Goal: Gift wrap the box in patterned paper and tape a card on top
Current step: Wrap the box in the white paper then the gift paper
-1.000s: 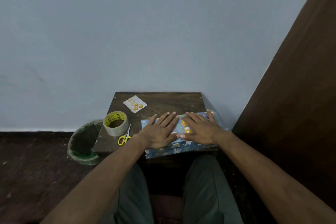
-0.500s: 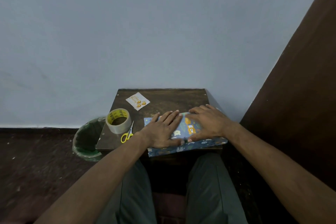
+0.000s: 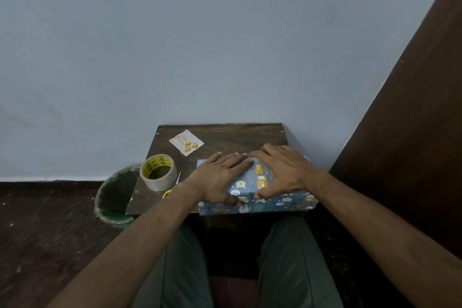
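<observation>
- While both hands are lying flat on the patterned paper (image 3: 260, 177), the left hand (image 3: 217, 177) and the right hand (image 3: 282, 170) are meeting at their fingertips near the far edge, fingers straight and pressing down, not curling round anything.
- Blue paper with small animal prints is covering the box, which is sitting at the near right part of the small dark wooden table (image 3: 225, 136), its near side overhanging the table's front edge.
- Lying on the far left part of the table, apart from the box, is the card (image 3: 186, 142), white with gold balloons.
- A tape roll (image 3: 157, 172) is standing near the table's left edge, and yellow-handled scissors (image 3: 172, 186) are lying just beside it, partly hidden by the left forearm.
- The table is standing against a pale blue wall (image 3: 200, 45); a dark brown panel (image 3: 412, 132) is rising at the right.
- A green-lined bin (image 3: 113, 195) is sitting on the dark floor (image 3: 45, 227) just left of the table.
</observation>
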